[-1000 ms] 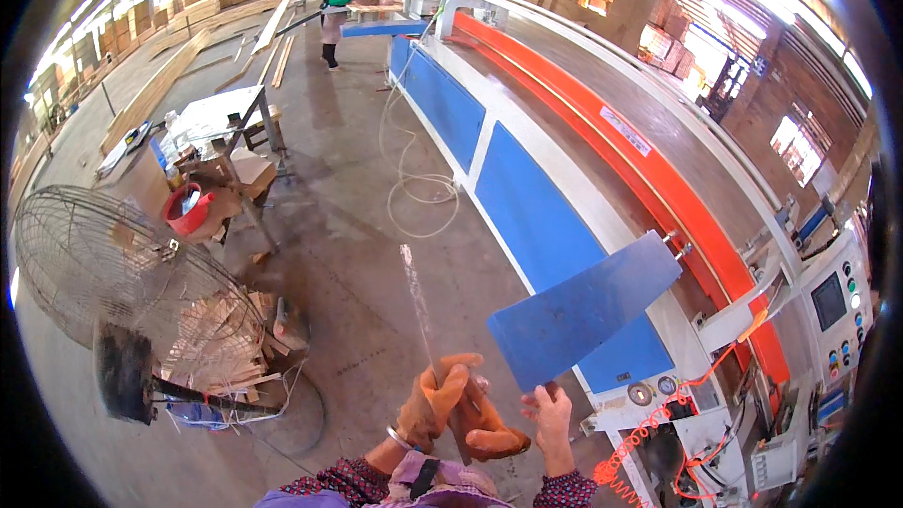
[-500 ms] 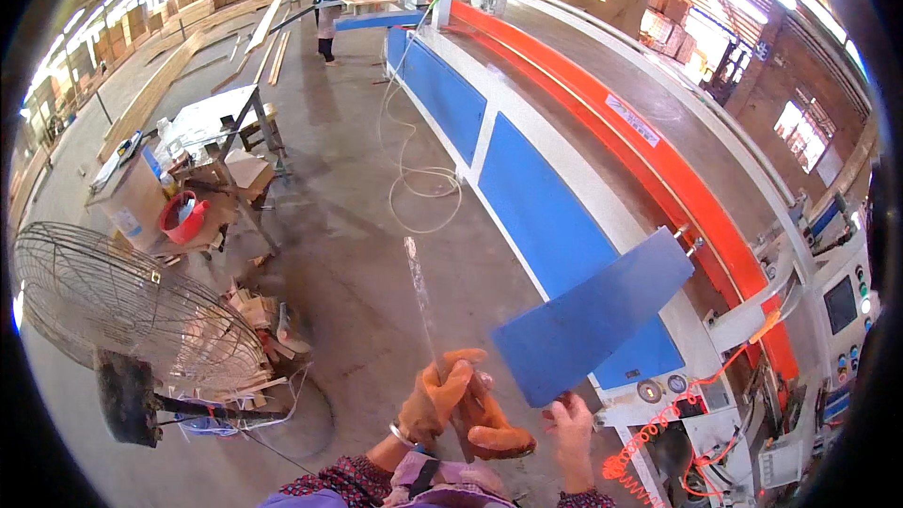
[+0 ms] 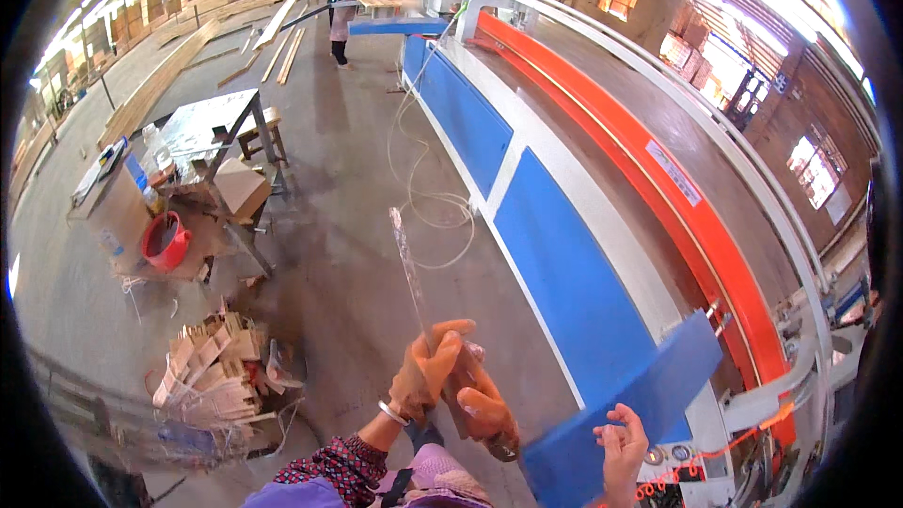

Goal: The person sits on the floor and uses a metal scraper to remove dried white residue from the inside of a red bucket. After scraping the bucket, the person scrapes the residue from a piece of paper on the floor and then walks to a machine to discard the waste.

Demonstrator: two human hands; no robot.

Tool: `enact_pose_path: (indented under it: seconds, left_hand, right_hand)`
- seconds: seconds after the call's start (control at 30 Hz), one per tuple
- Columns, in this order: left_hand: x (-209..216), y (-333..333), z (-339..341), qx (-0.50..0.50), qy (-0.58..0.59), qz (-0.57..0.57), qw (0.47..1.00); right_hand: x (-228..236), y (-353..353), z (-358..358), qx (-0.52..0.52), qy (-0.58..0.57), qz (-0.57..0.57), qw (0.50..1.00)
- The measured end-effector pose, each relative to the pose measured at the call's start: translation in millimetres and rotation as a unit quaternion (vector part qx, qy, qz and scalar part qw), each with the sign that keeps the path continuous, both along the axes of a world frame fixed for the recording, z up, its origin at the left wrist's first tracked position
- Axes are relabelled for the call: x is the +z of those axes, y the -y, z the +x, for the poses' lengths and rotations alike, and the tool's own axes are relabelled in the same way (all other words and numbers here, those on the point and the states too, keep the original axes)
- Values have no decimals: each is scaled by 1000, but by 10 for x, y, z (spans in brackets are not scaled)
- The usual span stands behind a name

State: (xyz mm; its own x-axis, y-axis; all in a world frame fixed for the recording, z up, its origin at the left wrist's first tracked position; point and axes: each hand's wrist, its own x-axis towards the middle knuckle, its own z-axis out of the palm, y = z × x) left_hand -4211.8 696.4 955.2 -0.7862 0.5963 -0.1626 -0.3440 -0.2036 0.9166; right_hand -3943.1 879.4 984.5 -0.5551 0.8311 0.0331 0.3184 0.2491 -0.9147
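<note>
My left hand [image 3: 425,378], in an orange work glove, is closed around a long narrow strip [image 3: 406,268], smeared with something pale. The strip points up and away over the floor, and its lower end passes down behind the fingers. A second orange glove [image 3: 487,412] hangs against the strip beside my left hand; it looks empty, and its grip point is partly hidden. My right hand [image 3: 623,447] is bare, with loosely bent fingers and nothing visible in them. It is raised in front of a tilted blue panel [image 3: 621,395] on the machine's near end.
A long blue and white machine [image 3: 574,254] with an orange beam [image 3: 611,94] runs along the right. Left are a work table [image 3: 212,122], a red bucket [image 3: 166,243] and a scrap wood pile [image 3: 212,367]. A loose hose [image 3: 437,198] lies on the floor. A co-worker [image 3: 350,5] stands far off.
The view has shifted, and the fan at left has dropped toward the lower edge. My right hand has moved from the panel's lower corner to in front of it. My left hand keeps its hold.
</note>
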Motion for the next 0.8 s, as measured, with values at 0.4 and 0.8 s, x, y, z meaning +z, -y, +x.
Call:
enact_pose_path:
  seconds: [0.4, 0.8]
  left_hand:
    - [-15, 17, -2644, 159, 7, -48, 986]
    - [-69, 297, -6277, 257, 11, -38, 966]
  right_hand:
    - [-441, -655, -3432, 220, 85, -114, 965]
    - [-844, -354, -7593, 337, 122, -183, 915]
